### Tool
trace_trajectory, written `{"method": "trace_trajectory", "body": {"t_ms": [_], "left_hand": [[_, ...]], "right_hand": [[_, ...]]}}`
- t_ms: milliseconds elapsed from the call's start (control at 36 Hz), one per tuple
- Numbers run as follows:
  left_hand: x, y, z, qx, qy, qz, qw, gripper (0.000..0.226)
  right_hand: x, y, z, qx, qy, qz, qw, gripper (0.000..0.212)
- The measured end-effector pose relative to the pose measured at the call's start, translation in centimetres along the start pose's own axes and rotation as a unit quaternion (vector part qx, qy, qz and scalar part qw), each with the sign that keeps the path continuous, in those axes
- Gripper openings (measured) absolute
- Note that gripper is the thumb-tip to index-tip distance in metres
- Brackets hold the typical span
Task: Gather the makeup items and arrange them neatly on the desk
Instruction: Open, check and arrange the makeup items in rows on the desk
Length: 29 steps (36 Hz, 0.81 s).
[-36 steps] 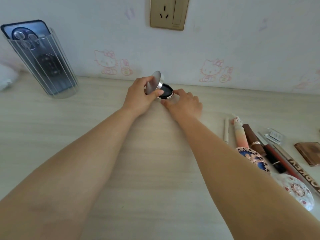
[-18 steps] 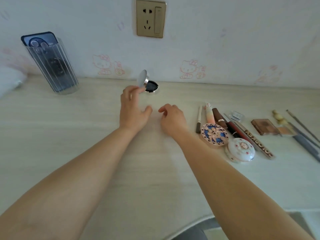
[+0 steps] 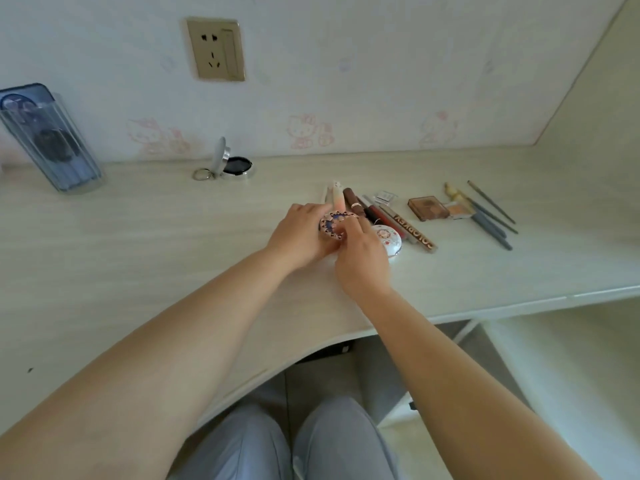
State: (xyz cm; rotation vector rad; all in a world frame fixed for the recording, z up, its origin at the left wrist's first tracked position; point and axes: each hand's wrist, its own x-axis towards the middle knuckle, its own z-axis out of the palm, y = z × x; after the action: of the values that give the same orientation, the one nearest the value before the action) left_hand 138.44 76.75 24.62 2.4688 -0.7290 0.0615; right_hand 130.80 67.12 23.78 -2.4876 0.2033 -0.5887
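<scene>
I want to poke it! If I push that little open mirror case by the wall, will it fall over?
Probably it would tip. The case stands open, with its round lid nearly upright on a small base, so a nudge on the lid may topple or shut it. It looks shiny and smooth, so it might also slide on the desk.

Blue patterned round compact (image 3: 331, 225) among lined-up makeup items (image 3: 408, 220).

Soft even daylight, slight blur, wide-angle edge distortion.
</scene>
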Motion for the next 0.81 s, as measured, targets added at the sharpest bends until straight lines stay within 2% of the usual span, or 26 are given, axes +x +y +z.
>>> {"method": "trace_trajectory", "body": {"t_ms": [139,389,472,556,639,722,806], "left_hand": [[0.5,0.8,1.0,0.028,-0.036,-0.022,0.999,0.065],[1.5,1.5,1.4,0.048,-0.051,-0.047,0.996,0.069],[1.5,1.5,1.3,0.038,-0.03,-0.069,0.996,0.075],[0.9,1.0,0.9,0.005,-0.016,-0.091,0.996,0.089],[-0.1,0.1,0.1,-0.061,0.03,-0.106,0.992,0.087],[-1.2,-0.6,-0.9,-0.13,0.076,-0.118,0.982,0.086],[-2.3,-1.4,-1.9,-0.215,0.091,-0.123,0.965,0.086]], "right_hand": [[-0.9,0.9,-1.0,-0.005,-0.007,-0.006,1.0,0.041],[-1.0,2.0,-1.7,-0.015,-0.024,0.003,1.0,0.038],[-1.0,2.2,-1.7,0.002,-0.016,0.006,1.0,0.041],[-0.9,2.3,-1.4,0.014,-0.014,0.015,1.0,0.043],[-0.7,2.0,-1.0,0.047,-0.015,0.026,0.998,0.038],[-0.4,1.4,-0.4,0.12,-0.023,0.079,0.989,0.033],[0.2,0.5,0.4,0.21,-0.044,0.146,0.966,0.029]]}}
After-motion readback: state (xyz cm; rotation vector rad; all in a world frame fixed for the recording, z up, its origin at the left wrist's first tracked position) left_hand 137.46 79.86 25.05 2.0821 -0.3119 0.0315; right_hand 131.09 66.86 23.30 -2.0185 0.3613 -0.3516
